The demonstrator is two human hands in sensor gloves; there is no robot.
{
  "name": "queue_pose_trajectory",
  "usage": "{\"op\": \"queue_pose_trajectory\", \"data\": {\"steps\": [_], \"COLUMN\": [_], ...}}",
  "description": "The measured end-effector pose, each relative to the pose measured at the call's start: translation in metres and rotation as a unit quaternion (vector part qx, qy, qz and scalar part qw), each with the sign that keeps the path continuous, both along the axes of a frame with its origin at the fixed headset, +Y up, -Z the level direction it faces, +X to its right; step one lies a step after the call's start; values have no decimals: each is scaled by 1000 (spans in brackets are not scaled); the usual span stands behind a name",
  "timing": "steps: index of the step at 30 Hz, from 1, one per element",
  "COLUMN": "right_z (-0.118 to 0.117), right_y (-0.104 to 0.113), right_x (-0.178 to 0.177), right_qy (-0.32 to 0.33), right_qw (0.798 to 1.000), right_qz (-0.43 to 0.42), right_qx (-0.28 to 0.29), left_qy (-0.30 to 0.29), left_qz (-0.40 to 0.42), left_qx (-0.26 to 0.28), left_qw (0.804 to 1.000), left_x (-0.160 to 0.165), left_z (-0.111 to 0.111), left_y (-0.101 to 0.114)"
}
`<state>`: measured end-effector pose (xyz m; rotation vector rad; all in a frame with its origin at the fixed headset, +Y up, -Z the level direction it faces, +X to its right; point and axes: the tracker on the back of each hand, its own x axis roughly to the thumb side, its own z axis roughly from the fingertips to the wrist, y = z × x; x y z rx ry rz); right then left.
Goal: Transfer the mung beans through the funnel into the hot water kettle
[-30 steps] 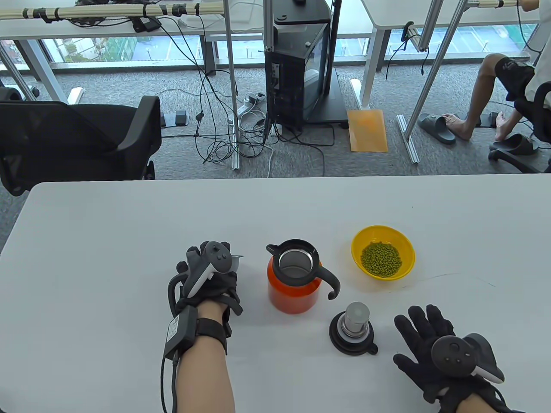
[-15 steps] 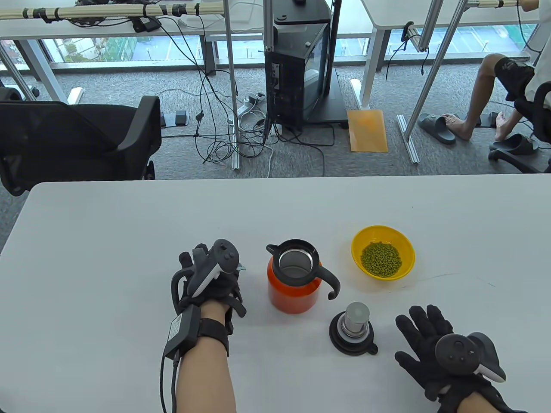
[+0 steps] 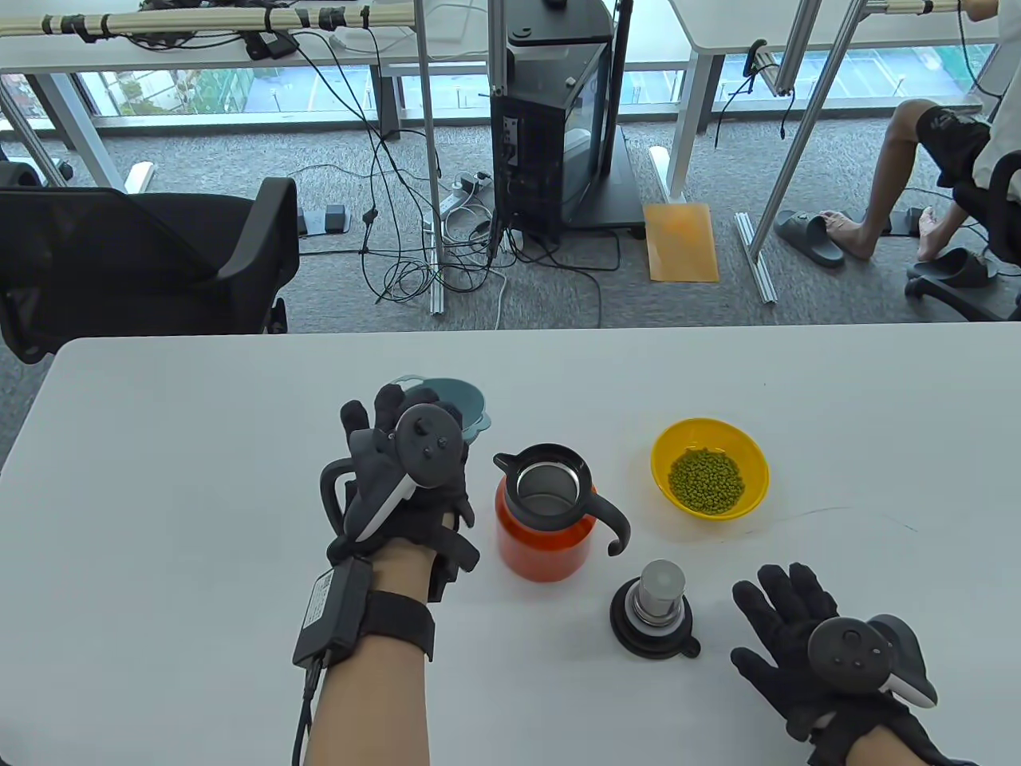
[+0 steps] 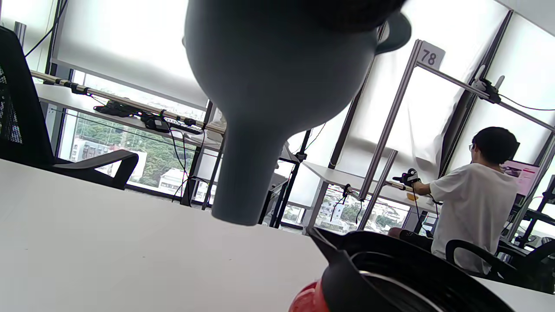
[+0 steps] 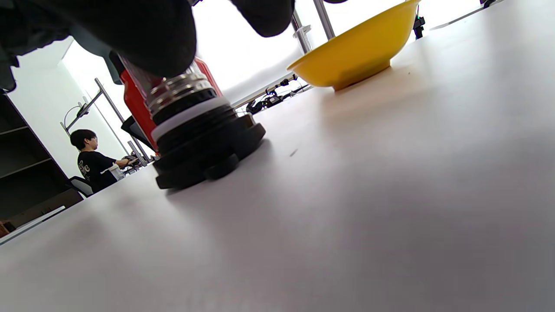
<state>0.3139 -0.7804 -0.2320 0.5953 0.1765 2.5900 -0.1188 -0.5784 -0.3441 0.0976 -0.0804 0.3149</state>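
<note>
My left hand (image 3: pixel 403 447) grips a grey-blue funnel (image 3: pixel 463 397) and holds it above the table, left of the kettle; its spout (image 4: pixel 243 173) hangs clear of the tabletop in the left wrist view. The orange kettle (image 3: pixel 542 538) stands open at the centre, black rim (image 4: pixel 412 273) and handle toward the right. A yellow bowl (image 3: pixel 666 443) of mung beans (image 3: pixel 706 479) sits right of it, also in the right wrist view (image 5: pixel 351 56). The kettle lid (image 3: pixel 656 610) stands upside down in front, also in the right wrist view (image 5: pixel 204 138). My right hand (image 3: pixel 786 618) rests flat and empty beside the lid.
The white table (image 3: pixel 199 399) reaches to its far edge beyond the bowl. A black office chair (image 3: pixel 143 263) stands behind the table's left corner. A thin line (image 3: pixel 837 511) runs on the table right of the bowl.
My left hand has lifted the funnel off the table and raised it up and slightly right toward the kettle. The right hand has stayed in place.
</note>
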Motion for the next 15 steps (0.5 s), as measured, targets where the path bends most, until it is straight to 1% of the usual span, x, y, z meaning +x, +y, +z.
{"op": "queue_pose_trajectory", "data": {"steps": [3, 6, 11, 15], "right_z": [0, 0, 0, 0], "right_y": [0, 0, 0, 0], "right_x": [0, 0, 0, -1], "right_qy": [2, 1, 0, 1], "right_qw": [1000, 1000, 1000, 1000], "right_qz": [0, -2, -4, -5], "right_qx": [-2, -3, -7, -8], "left_qy": [-19, -38, -59, -81], "left_qz": [-1, -2, 3, 12], "left_qx": [17, 27, 32, 24], "left_qw": [1000, 999, 998, 996], "left_x": [14, 26, 42, 62], "left_z": [8, 14, 17, 18], "left_y": [13, 17, 8, -5]}}
